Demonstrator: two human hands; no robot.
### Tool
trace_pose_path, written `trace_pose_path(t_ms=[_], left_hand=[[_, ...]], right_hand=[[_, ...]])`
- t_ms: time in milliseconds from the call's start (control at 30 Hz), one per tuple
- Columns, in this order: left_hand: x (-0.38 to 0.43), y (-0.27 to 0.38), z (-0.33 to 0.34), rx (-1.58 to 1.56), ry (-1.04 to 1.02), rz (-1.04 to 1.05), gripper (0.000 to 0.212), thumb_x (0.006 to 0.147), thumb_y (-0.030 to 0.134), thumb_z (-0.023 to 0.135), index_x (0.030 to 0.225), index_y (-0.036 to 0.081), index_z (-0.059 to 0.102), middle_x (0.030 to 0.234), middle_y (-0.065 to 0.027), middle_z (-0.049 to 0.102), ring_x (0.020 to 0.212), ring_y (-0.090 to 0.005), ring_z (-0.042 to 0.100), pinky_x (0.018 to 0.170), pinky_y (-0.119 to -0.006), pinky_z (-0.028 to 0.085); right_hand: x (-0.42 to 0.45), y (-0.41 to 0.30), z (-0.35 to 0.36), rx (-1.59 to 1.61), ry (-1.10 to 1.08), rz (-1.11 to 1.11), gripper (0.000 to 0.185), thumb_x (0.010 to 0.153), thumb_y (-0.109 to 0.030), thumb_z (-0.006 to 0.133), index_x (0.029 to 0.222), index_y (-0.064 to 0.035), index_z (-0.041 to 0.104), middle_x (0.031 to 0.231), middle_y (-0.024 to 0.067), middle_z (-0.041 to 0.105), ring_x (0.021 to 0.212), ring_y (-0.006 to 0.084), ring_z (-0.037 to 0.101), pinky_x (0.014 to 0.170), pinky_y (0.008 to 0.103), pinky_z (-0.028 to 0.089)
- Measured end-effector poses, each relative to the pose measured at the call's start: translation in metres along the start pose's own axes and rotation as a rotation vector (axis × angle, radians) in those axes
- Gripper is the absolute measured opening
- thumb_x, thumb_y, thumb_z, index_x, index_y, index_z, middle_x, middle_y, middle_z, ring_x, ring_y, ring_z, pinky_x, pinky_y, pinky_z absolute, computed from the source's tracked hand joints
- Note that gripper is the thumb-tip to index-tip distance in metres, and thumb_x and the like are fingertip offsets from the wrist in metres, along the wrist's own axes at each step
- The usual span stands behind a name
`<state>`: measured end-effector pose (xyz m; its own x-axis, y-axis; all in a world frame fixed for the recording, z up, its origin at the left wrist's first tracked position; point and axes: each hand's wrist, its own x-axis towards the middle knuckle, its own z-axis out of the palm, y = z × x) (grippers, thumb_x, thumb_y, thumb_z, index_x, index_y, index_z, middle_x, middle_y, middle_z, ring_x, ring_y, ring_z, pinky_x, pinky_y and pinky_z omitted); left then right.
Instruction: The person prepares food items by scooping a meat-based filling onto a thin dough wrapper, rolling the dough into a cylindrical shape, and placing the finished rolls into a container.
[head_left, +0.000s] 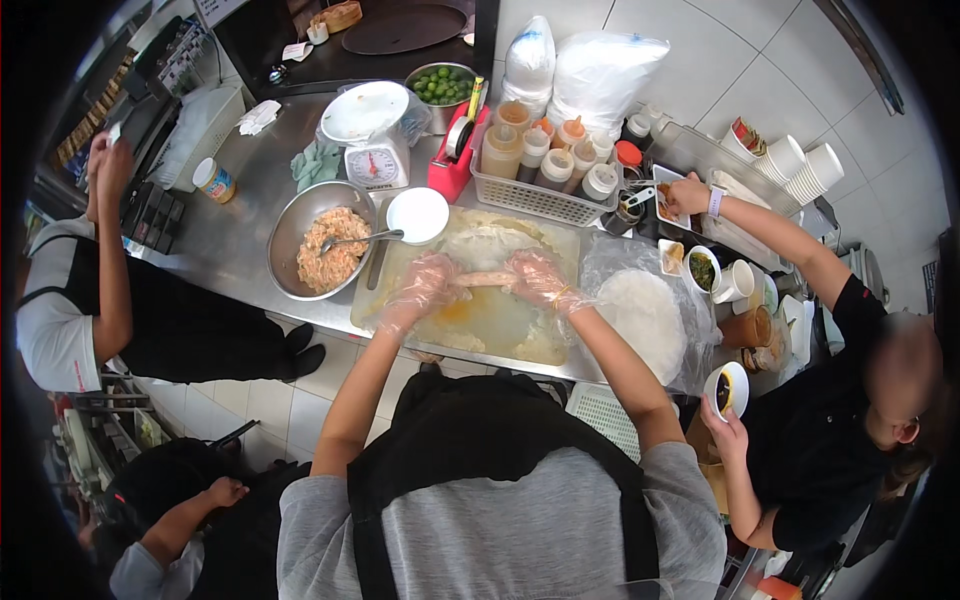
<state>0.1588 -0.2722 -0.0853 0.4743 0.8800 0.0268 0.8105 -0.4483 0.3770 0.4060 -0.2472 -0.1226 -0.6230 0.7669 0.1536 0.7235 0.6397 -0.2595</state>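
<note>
Both my left hand (429, 283) and my right hand (541, 276) wear clear plastic gloves. Between them lies a slim filled roll (487, 280) in a thin, pale wrapper, its two ends held in my fingers. It is low over a stained cutting board (517, 330). Just beyond the roll, a translucent wrapper sheet (487, 246) rests on the board. Left of the board, a steel bowl (281, 255) contains an orange-pink minced filling (330, 255) with a metal spoon (360, 240) in it. Round white wrappers (641, 322) sit on plastic to the right.
A white bowl (418, 216) touches the board's far edge. Behind are a kitchen scale (376, 163), a red tape dispenser (448, 161) and a basket (532, 196) of sauce bottles. At right, a co-worker (825, 405) reaches over the counter, holding a small bowl (727, 390). Others stand left.
</note>
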Motion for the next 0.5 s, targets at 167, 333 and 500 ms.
trace_pose_path(t_ms=[167,333,500], left_hand=[[-0.003,0.014,0.006,-0.115,0.252,0.056,0.037,0.068,0.029,0.071,0.101,0.014,0.063,0.089,-0.0116,0.061,0.093,-0.0312,0.055,0.081,-0.045,0.043],[0.010,0.026,0.034,0.069,0.185,0.024,0.039,0.071,0.029,0.067,0.104,0.008,0.061,0.100,-0.0146,0.059,0.100,-0.0327,0.053,0.088,-0.045,0.039],[0.018,0.028,0.045,0.122,0.029,-0.084,0.049,0.074,0.031,0.062,0.113,0.002,0.056,0.114,-0.0189,0.054,0.109,-0.0363,0.047,0.096,-0.048,0.033]], right_hand=[[0.042,-0.041,-0.060,0.237,-0.004,0.073,0.035,0.071,-0.024,0.062,0.104,-0.0127,0.061,0.098,0.0120,0.062,0.097,0.0294,0.056,0.084,0.0407,0.045],[0.108,-0.065,-0.021,0.257,0.335,-0.201,0.032,0.074,-0.020,0.061,0.106,-0.0171,0.061,0.096,0.0117,0.062,0.095,0.0306,0.056,0.083,0.0427,0.045],[0.137,-0.070,-0.004,-0.083,0.035,-0.164,0.025,0.079,-0.021,0.054,0.103,-0.0170,0.061,0.085,0.0119,0.059,0.083,0.0314,0.057,0.074,0.0420,0.045]])
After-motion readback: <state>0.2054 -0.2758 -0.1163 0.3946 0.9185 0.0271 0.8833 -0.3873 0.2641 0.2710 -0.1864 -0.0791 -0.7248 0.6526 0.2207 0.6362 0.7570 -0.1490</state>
